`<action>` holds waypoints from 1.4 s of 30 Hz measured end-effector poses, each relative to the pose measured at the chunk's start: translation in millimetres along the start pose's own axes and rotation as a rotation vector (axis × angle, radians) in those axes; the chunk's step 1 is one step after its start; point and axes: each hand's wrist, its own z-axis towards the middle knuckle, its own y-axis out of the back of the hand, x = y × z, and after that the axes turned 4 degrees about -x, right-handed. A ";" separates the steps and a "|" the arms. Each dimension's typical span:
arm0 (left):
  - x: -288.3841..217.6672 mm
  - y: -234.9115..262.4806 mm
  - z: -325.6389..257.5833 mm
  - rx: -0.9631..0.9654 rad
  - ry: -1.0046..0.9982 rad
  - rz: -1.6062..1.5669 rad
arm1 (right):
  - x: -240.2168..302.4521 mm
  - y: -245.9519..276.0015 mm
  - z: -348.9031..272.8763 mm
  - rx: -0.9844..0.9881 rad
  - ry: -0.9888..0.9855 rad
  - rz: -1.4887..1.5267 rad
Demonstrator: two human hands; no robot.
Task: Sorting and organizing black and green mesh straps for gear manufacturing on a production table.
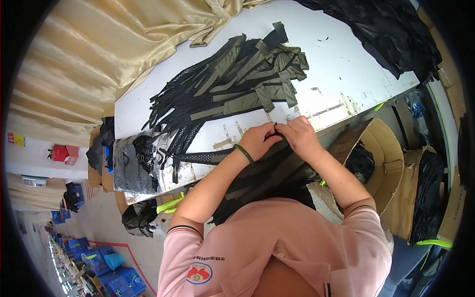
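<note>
Right at the near edge of a white table (341, 57), some black fabric (282, 133) is being worked between two bare hands, just off the tabletop. Its edge is being pinched by the left hand (258, 141), thumb and forefinger bent together, and the wrist is being circled by a dark green bangle (244, 155). Close beside it, the same edge is being gripped by the right hand (301, 139), fingers curled, thumb pressed in. Can't really tell what fold or seam is being held, tbh, since it's mostly being covered by the fingers. Below the hands, a pink polo shirt (297, 232) is being partly fronted by more dark cloth (267, 175).

Further up the table, a big messy pile of olive-and-black mesh strips (232, 74) is being spread out, with one loose mesh strip (203, 157) being trailed toward the left forearm. On the left corner, black straps are being kept in a clear plastic bag (133, 166). At the far right, the tabletop is being covered by a black fabric heap (391, 37). Off to the right, black stuff is being held in an open cardboard box (386, 153), and the far left side is being draped by a gold curtain (94, 54).
</note>
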 end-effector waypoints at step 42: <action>1.0 21.9 -25.3 0.054 0.329 -0.443 | 5.8 20.7 -15.1 -0.225 -0.965 0.937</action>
